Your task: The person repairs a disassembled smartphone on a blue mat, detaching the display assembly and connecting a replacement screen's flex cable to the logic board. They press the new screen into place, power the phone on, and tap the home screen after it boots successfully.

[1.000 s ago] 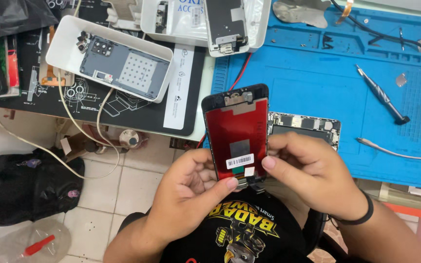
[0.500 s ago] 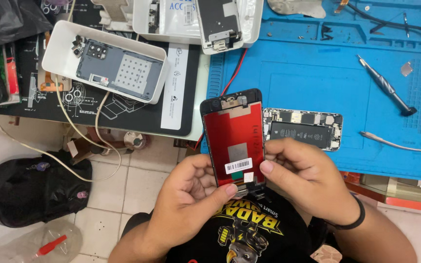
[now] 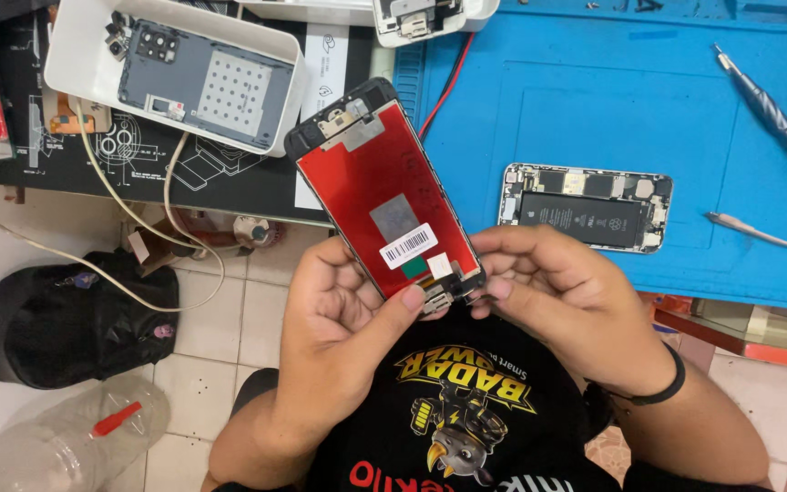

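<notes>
Bottom end of the red screen panel (image 3: 384, 196) is covered by the left hand (image 3: 339, 337) thumb and right hand (image 3: 562, 301) fingertips, so can't see the connectors there. White tray (image 3: 75, 55) up-left of the grip is cut off at the top edge. Screwdriver (image 3: 767, 109) far right, tip too small to tell.

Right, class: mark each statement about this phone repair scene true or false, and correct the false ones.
1. Both hands hold the red-backed screen panel at its lower end. True: the left hand and right hand pinch it there.
2. The opened phone body lies on the black mat. False: it lies on the blue mat.
3. A screwdriver lies on the blue mat. True.
4. The right wrist is bare. False: it wears a black band.
5. The white tray is empty. False: it holds a grey phone part.
</notes>
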